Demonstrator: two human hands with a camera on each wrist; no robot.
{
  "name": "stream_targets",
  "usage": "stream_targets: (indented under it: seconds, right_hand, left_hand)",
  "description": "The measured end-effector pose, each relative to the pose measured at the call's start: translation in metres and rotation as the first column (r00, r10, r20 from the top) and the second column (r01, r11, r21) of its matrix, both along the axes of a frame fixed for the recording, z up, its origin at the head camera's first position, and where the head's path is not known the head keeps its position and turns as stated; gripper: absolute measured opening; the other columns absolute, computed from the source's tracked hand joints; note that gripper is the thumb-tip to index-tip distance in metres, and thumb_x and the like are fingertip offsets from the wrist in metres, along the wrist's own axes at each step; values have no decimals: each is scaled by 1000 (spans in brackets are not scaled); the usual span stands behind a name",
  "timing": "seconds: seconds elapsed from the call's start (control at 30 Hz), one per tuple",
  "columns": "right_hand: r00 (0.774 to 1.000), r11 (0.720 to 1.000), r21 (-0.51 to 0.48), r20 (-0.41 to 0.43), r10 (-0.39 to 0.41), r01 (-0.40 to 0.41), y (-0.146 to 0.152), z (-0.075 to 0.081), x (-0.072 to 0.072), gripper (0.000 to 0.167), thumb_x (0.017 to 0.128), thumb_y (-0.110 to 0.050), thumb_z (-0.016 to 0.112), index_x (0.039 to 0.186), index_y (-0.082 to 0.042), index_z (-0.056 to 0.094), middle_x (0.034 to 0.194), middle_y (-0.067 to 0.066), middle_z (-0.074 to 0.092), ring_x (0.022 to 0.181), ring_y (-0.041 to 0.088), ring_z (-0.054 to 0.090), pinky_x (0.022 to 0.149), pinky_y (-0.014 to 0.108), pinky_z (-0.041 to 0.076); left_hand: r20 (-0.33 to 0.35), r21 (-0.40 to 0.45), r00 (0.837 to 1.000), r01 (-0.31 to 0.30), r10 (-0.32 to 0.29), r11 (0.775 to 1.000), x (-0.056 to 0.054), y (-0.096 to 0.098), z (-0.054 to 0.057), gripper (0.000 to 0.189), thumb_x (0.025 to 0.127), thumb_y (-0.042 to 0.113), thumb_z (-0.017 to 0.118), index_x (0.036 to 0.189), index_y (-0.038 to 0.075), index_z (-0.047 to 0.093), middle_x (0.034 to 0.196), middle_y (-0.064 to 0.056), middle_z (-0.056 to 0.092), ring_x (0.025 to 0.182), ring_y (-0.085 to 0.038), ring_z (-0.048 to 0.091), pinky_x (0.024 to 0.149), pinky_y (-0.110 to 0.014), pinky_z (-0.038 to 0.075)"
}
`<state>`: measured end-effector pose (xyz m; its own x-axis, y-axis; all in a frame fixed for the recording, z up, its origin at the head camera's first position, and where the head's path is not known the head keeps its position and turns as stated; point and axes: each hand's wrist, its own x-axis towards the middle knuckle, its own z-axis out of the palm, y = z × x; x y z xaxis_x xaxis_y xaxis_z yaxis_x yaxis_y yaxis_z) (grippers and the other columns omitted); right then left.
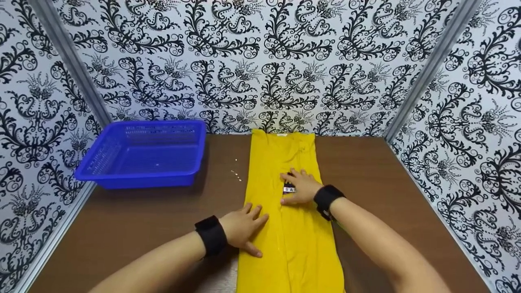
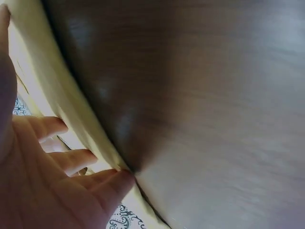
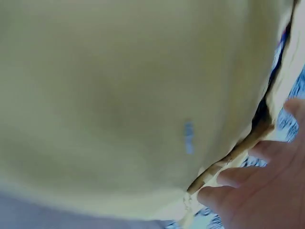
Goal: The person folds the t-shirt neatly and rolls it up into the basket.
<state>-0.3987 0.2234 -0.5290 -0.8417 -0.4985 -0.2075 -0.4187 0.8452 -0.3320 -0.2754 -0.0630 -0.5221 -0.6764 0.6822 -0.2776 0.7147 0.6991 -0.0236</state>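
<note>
A yellow garment point(image 1: 268, 236), folded into a long strip, runs from the back of the table toward the person. My left hand point(image 1: 244, 228) touches its left edge with fingers spread. Farther up, my right hand point(image 1: 302, 187) rests flat on the cloth, fingers apart, partly covering a dark print with a white lettered band point(image 1: 289, 189). In the left wrist view the left fingertips point(image 2: 121, 179) lie along the cloth's edge. The right wrist view shows the right fingers point(image 3: 233, 176) against the cloth, near the dark print.
A blue plastic basket point(image 1: 142, 176) with perforated sides stands at the back left of the brown table point(image 1: 163, 215). Black-and-white patterned panels point(image 1: 228, 61) enclose the back and both sides, with grey metal posts point(image 1: 431, 73) at the corners.
</note>
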Motion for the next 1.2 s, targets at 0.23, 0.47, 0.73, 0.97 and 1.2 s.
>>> stream_targets:
  seconds: [0.23, 0.47, 0.73, 0.97, 1.2]
  right_hand:
    - [996, 996, 30, -33, 88, -87, 18, 17, 75, 99, 97, -63, 74, 173, -18, 29, 181, 23, 13, 164, 58, 11, 128, 74, 21]
    - [978, 978, 21, -24, 206, -206, 39, 20, 131, 78, 102, -56, 70, 162, -10, 51, 173, 25, 38, 159, 51, 35, 125, 67, 36]
    - [952, 958, 20, -112, 286, -285, 63, 17, 167, 67, 100, -59, 72, 146, -12, 66, 160, 19, 55, 145, 41, 56, 118, 58, 47]
    - [914, 927, -23, -175, 365, -374, 71, 12, 189, 49, 96, -63, 75, 120, -20, 73, 143, 9, 66, 127, 29, 63, 106, 51, 54]
    - [882, 893, -90, -228, 413, -441, 76, 9, 205, 43, 92, -65, 78, 99, -24, 67, 128, -1, 64, 108, 15, 54, 87, 34, 46]
  left_hand:
    - [35, 71, 996, 79, -82, 994, 14, -21, 3, 117, 83, 87, 68, 172, 19, 33, 177, -21, 30, 162, -48, 33, 128, -54, 38]
    - [48, 100, 989, 132, -137, 986, 30, -33, 4, 117, 84, 85, 71, 172, 17, 33, 177, -21, 30, 161, -50, 32, 130, -55, 35]
    - [41, 111, 982, 178, -183, 978, 43, -40, 0, 115, 85, 84, 70, 172, 18, 33, 177, -20, 30, 162, -49, 32, 129, -54, 36]
    - [51, 128, 973, 217, -225, 968, 53, -47, -2, 112, 87, 84, 68, 172, 21, 33, 178, -17, 30, 162, -45, 32, 129, -55, 37]
    - [48, 136, 963, 258, -266, 957, 68, -51, -2, 113, 85, 83, 72, 171, 21, 35, 177, -15, 33, 162, -44, 34, 127, -53, 41]
